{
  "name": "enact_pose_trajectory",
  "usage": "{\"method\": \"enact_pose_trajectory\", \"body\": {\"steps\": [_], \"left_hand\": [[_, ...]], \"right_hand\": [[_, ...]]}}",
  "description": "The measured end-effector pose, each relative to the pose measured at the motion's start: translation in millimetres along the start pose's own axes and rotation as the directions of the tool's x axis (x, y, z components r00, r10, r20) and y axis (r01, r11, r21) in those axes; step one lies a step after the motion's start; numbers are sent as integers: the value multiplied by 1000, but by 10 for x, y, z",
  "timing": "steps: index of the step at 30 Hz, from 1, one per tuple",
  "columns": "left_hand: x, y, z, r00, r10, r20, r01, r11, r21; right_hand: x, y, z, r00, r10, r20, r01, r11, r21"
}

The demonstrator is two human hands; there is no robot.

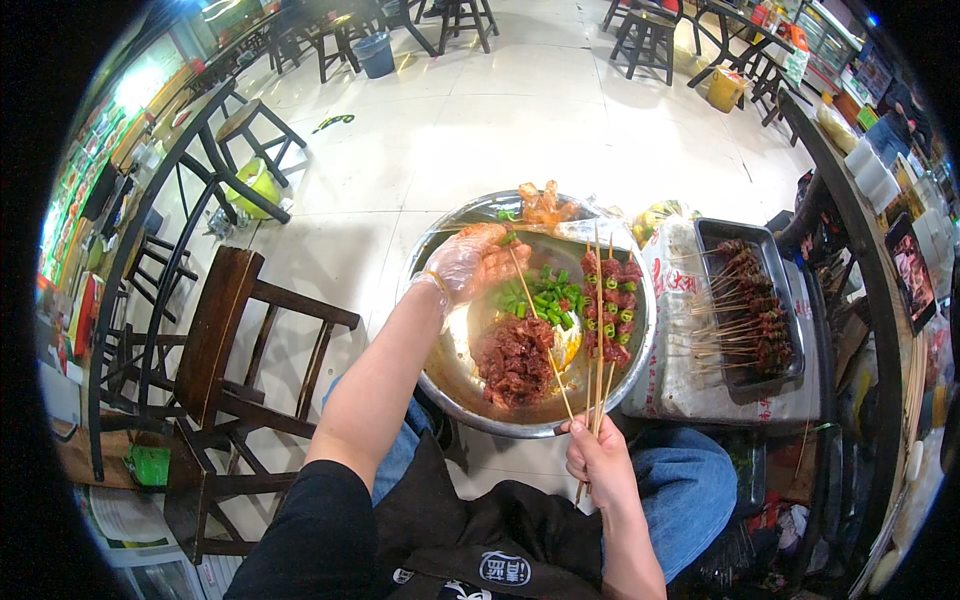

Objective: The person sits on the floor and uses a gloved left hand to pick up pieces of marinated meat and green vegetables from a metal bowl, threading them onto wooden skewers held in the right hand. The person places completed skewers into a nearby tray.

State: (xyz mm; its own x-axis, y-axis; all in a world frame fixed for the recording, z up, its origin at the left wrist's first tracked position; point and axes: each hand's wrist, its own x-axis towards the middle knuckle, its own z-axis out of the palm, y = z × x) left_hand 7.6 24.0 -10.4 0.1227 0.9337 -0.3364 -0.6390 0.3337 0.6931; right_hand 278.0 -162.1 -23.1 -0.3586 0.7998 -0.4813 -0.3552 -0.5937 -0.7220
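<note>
My left hand (480, 262), in a clear plastic glove, pinches a piece of green pepper (508, 238) at the tip of a thin wooden skewer. That skewer slants over a heap of raw marinated meat (514, 360) in a large steel bowl (457, 416). Cut green pepper (551, 292) lies beside the meat. Bare and low at the bowl's near rim, my right hand (600, 457) grips several wooden skewers (598, 390). Skewers threaded with meat and green pepper rings (611, 307) lie along the bowl's right side. An orange-stained plastic glove (547, 206) shows at the far rim.
Right of the bowl, a metal tray (799, 330) of meat skewers rests on a white wrapped package (637, 390). A dark wooden chair (217, 337) stands left. Stools, tables and a blue bin (373, 54) are farther off. A cluttered counter (847, 180) runs along the right.
</note>
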Motion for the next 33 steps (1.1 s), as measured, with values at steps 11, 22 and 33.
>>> {"method": "enact_pose_trajectory", "body": {"steps": [11,22,33], "left_hand": [[-42,-88,73,999,52,0,-52,999,4],[-283,-312,305,993,-122,0,121,985,121],[-317,-719,138,951,-278,133,-215,-292,932]], "right_hand": [[46,52,60,998,-66,-25,66,998,-26],[70,24,128,1000,-23,-19,25,997,80],[58,-95,3,990,-59,-130,74,991,114]]}}
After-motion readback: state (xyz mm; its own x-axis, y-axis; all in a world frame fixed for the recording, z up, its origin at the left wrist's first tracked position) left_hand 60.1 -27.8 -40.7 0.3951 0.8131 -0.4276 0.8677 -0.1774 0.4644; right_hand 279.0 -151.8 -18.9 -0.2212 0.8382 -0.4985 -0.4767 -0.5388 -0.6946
